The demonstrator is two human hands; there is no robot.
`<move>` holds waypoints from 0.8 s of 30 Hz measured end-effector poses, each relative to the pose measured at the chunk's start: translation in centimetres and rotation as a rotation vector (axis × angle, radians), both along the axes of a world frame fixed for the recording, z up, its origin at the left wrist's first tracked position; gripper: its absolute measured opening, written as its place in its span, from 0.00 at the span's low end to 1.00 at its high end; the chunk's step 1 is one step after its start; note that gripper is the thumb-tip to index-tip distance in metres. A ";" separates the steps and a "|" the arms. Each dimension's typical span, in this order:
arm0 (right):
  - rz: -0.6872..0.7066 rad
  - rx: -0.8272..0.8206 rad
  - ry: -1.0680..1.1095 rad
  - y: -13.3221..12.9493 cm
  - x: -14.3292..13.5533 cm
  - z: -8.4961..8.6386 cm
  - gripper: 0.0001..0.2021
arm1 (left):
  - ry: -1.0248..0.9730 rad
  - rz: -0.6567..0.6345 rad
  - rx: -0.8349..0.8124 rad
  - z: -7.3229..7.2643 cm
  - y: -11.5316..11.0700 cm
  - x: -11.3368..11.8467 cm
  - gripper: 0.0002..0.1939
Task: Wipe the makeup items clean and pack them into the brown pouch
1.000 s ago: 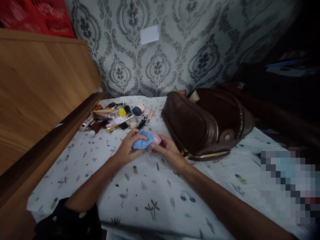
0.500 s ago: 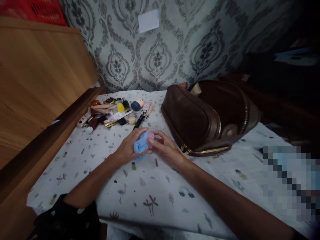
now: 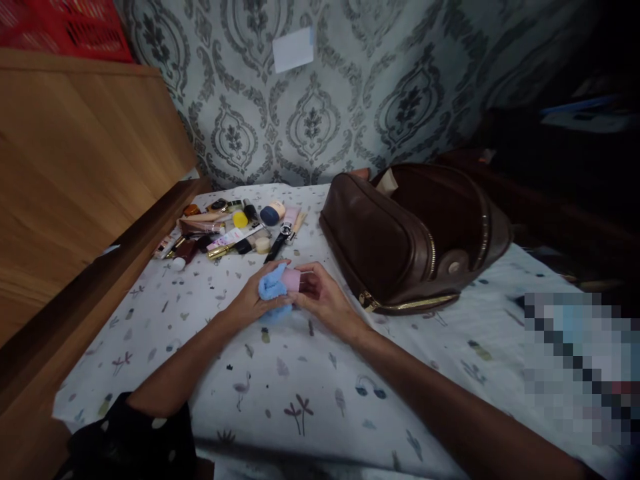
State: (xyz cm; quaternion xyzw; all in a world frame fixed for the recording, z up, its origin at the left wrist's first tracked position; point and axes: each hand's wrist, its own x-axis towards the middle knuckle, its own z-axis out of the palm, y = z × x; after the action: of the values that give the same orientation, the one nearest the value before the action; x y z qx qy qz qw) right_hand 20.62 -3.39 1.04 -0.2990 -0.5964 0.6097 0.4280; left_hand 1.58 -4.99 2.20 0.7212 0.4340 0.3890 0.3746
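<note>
My left hand (image 3: 251,298) is closed round a fuzzy light-blue cloth (image 3: 273,285), which wraps part of a small pink container (image 3: 291,280). The pink end sticks out of the cloth toward my right hand (image 3: 323,293). My right hand's thumb and fingers curve around that end, the thumb touching or very near its lower edge. What kind of container it is, I cannot make out. Just beyond my hands lies a black-strapped wristwatch (image 3: 276,247), at the near side of a pile of cosmetics (image 3: 233,233). To the right stands a brown leather bag (image 3: 385,247), unzipped at the top.
A wooden cabinet (image 3: 90,133) with a red plastic basket (image 3: 95,30) on top borders the left side. A patterned cloth (image 3: 210,373) covers the table. Patterned wallpaper (image 3: 345,87) with a white card (image 3: 293,50) rises behind. A blurred-out patch (image 3: 575,367) lies at right.
My left hand and the cloth have shifted slightly left. More of the pink container shows now, and my right hand's fingers have loosened and spread around its end.
</note>
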 end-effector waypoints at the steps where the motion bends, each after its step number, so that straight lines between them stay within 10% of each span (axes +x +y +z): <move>1: -0.014 0.008 -0.004 0.0 0.0 0.0 0.24 | 0.022 -0.001 0.032 0.1 0.0 0.0 0.37; 13: 0.130 -0.350 0.228 -0.2 0.1 0.6 0.29 | 0.185 0.056 0.204 1.9 -1.6 0.0 0.32; 24: 0.412 -0.436 0.540 -0.1 1.1 2.2 0.45 | -0.174 0.625 0.088 4.0 -3.6 2.8 0.20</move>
State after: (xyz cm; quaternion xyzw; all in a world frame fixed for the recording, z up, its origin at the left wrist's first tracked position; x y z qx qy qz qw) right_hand 21.69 -3.46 3.27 -0.0861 -0.3667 0.8515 0.3649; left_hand 4.35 -8.60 6.17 0.5328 0.5832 0.5637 0.2413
